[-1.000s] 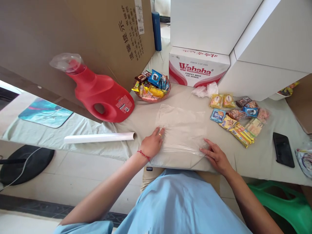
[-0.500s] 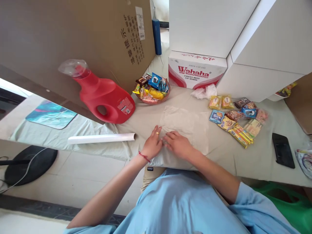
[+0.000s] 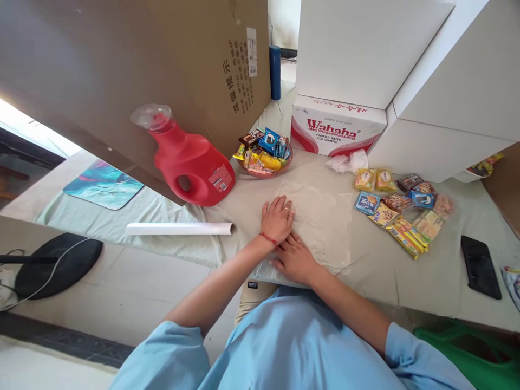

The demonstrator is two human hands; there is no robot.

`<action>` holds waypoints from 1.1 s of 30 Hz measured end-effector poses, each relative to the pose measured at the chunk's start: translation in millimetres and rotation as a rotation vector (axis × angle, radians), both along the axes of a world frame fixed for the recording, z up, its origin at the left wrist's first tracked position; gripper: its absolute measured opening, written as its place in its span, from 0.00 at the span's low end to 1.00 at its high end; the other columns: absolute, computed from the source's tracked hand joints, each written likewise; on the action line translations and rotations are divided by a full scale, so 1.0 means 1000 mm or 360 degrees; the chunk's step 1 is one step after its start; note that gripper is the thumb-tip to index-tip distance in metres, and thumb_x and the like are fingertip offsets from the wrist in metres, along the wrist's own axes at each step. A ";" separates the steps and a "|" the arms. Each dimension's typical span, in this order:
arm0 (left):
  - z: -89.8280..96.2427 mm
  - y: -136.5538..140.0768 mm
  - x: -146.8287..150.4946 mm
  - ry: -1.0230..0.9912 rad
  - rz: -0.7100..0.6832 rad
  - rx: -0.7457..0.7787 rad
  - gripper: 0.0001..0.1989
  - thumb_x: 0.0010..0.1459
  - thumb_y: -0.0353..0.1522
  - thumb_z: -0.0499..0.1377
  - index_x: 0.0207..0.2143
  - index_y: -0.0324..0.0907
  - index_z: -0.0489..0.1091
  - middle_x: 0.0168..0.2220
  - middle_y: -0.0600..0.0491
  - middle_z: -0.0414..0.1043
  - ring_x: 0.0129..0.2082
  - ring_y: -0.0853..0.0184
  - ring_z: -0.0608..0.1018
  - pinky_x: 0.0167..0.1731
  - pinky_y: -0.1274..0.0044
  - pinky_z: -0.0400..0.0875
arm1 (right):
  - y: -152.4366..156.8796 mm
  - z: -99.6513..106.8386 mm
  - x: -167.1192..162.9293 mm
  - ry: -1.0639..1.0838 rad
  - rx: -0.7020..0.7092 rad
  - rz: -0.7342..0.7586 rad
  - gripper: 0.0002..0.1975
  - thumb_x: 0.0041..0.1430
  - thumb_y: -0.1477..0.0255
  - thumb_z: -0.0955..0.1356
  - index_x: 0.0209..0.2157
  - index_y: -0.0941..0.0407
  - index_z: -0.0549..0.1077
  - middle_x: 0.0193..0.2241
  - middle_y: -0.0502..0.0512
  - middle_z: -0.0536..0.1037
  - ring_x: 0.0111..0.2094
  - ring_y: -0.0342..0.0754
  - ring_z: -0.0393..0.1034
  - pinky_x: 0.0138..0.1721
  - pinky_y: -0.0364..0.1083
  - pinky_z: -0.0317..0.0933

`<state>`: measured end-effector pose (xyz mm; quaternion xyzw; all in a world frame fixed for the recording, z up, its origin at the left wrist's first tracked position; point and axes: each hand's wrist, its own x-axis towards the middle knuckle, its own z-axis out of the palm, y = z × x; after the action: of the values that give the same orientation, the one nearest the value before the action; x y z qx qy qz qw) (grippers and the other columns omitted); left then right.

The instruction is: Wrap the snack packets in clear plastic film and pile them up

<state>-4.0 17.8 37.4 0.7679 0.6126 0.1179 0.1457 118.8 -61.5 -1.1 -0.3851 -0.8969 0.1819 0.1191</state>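
Observation:
A clear plastic bag (image 3: 325, 222) lies flat on the cloth-covered table in front of me. My left hand (image 3: 277, 219), with a ring and a red string bracelet, rests flat on the bag's left edge, fingers stretched out. Just below and to its right, my right hand (image 3: 294, 257) lies palm down on the bag's near left part. Its fingertips reach close to the left wrist; whether they touch is hard to make out. Beyond the bag stands a basket (image 3: 266, 174) of wrapped snacks. Several packaged snacks (image 3: 396, 208) are spread to the bag's right.
A red jug (image 3: 199, 165) and a white roll (image 3: 179, 228) are on the left, by a large cardboard box (image 3: 162, 65). Crumpled plastic (image 3: 347, 161) lies before the Wahaha carton (image 3: 337, 127). A phone (image 3: 480, 266) is at the right, with a green container (image 3: 467, 346) below the table edge.
My left hand has moved up and slightly right along the bag's left edge. My right hand has shifted down, nearer the table's front edge. The camera view has turned a little left.

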 end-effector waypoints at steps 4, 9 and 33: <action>-0.029 0.012 -0.014 0.0144 -0.0077 -0.0062 0.28 0.72 0.43 0.41 0.71 0.50 0.57 0.75 0.50 0.48 0.75 0.56 0.52 0.70 0.45 0.35 | -0.007 0.007 0.020 0.0168 -0.0110 0.0128 0.24 0.71 0.62 0.64 0.64 0.55 0.69 0.64 0.60 0.71 0.67 0.54 0.60 0.69 0.59 0.54; -0.043 0.009 -0.024 0.0162 -0.0138 -0.0013 0.31 0.72 0.47 0.40 0.73 0.50 0.51 0.76 0.50 0.44 0.76 0.57 0.49 0.70 0.44 0.30 | 0.065 0.048 0.056 0.0470 0.0112 -0.0399 0.18 0.74 0.64 0.60 0.53 0.54 0.77 0.46 0.59 0.81 0.47 0.52 0.74 0.52 0.53 0.68; -0.051 0.011 -0.021 0.0085 -0.0110 0.0045 0.31 0.71 0.46 0.42 0.73 0.51 0.54 0.76 0.51 0.46 0.75 0.54 0.50 0.69 0.44 0.28 | 0.158 0.057 0.112 0.1010 -0.0361 -0.1064 0.20 0.47 0.61 0.76 0.38 0.52 0.68 0.37 0.53 0.73 0.39 0.51 0.70 0.44 0.53 0.68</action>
<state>-25.0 28.8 -13.2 0.7935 0.5875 0.1008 0.1224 230.3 96.3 56.3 -0.5887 -0.6175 0.3392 0.3964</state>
